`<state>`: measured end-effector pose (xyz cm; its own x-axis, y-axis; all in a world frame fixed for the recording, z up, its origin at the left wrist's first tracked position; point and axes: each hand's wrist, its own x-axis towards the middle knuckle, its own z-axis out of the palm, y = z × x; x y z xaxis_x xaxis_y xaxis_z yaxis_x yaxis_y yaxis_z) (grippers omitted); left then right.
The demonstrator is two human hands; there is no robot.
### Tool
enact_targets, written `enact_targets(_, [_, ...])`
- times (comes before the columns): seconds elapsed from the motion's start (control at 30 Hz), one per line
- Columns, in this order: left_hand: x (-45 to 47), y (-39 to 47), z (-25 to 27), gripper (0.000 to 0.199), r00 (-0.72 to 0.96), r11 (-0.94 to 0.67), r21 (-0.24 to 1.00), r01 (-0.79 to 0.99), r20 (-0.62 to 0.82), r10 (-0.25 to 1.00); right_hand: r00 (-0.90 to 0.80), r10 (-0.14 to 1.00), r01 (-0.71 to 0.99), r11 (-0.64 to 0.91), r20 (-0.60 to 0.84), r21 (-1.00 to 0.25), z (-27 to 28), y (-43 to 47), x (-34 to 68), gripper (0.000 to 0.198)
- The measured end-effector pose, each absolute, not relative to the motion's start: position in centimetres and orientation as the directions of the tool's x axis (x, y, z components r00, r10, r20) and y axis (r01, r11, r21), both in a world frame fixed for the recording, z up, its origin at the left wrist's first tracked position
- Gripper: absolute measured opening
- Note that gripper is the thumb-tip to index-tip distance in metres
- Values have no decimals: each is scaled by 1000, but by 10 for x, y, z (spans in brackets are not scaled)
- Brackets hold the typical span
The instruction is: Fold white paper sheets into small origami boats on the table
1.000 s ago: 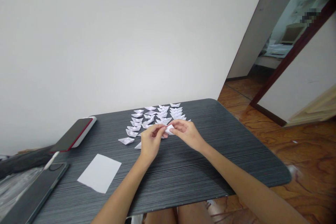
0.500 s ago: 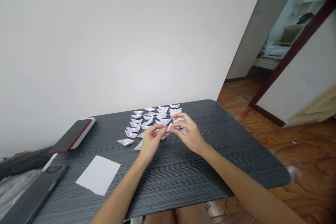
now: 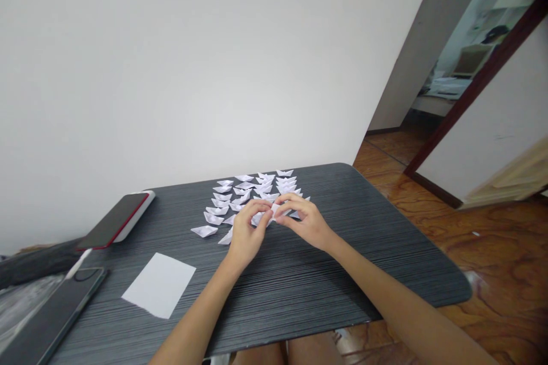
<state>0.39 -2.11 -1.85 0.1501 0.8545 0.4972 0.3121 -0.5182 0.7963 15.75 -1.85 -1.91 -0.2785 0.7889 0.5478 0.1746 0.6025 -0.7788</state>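
Note:
A small folded piece of white paper (image 3: 275, 211) is pinched between both hands above the table. My left hand (image 3: 249, 225) grips its left side with thumb and fingertips. From the other side, my right hand (image 3: 307, 221) closes thumb and fingers on it. The fingers cover part of the fold, so its exact shape is hard to make out. Just beyond and around the hands stand several white paper boats (image 3: 221, 197) in loose rows. Some of these are partly hidden behind the fingers.
A square white sheet (image 3: 159, 285) lies on the dark table (image 3: 325, 296) at left. Behind it, a dark device with a red edge (image 3: 115, 219) leans over the table, and a phone (image 3: 55, 319) with a white cable (image 3: 78, 263) lies nearer. A white wall (image 3: 192, 68) borders the far edge.
The right hand's fingers have come down and drawn closer around the folded paper. More of the boats behind that hand now show.

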Motion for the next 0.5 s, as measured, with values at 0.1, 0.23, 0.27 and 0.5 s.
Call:
enact_targets(0.1, [4,-23,-19,12,117,-471,797,378,463,878,-211,885,40,433,416,-901,-23,-17,155,16])
enact_targets(0.23, [6,-23,-21,14,126,-334,916,222,313,941,-374,901,-80,205,220,-976,-24,-16,155,43])
enact_targets(0.27, [6,-23,-21,15,142,-294,939,178,272,952,-398,896,-89,176,197,-980,-23,-16,155,43])
enact_targets(0.5, [2,-21,-15,23,242,-259,964,56,239,940,-365,908,-180,146,204,-973,-17,-13,161,27])
